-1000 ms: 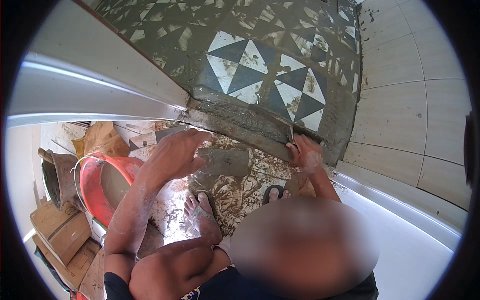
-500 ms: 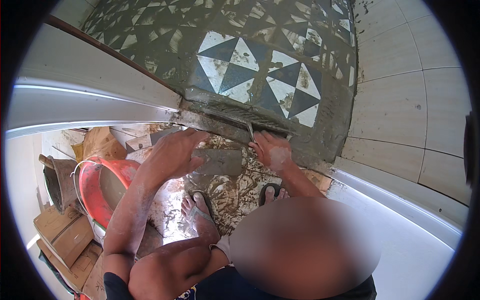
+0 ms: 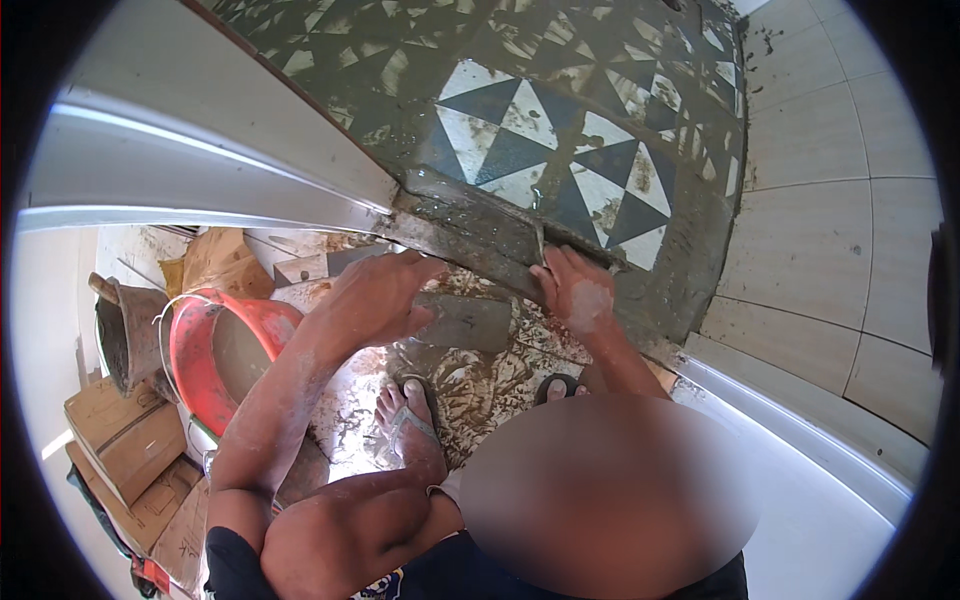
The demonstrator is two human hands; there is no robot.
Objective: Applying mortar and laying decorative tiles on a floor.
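Observation:
My right hand (image 3: 580,292) is closed around a trowel, whose thin metal neck (image 3: 541,243) shows above the fingers. Its blade lies along the wet grey mortar strip (image 3: 465,208) at the doorway threshold, and mortar makes its outline hard to see. Beyond the strip are black-and-white triangle-patterned floor tiles (image 3: 505,145), smeared with grey slurry. My left hand (image 3: 385,295) hovers near the threshold, fingers apart, holding nothing. Beside its thumb a flat grey rectangular piece (image 3: 465,321) lies on the muddy floor.
At left stand a red bucket (image 3: 190,345) of greyish liquid, a dirty dark bucket (image 3: 140,335) and cardboard boxes (image 3: 125,440). A white door frame (image 3: 230,190) borders the threshold's left end; a tiled wall (image 3: 800,240) rises at right. My sandalled feet (image 3: 410,420) are below my hands.
The view has turned slightly, so the scene sits further right. My right hand has shifted slightly with the trowel, and the mortar strip looks flatter. My left hand stays open above the threshold.

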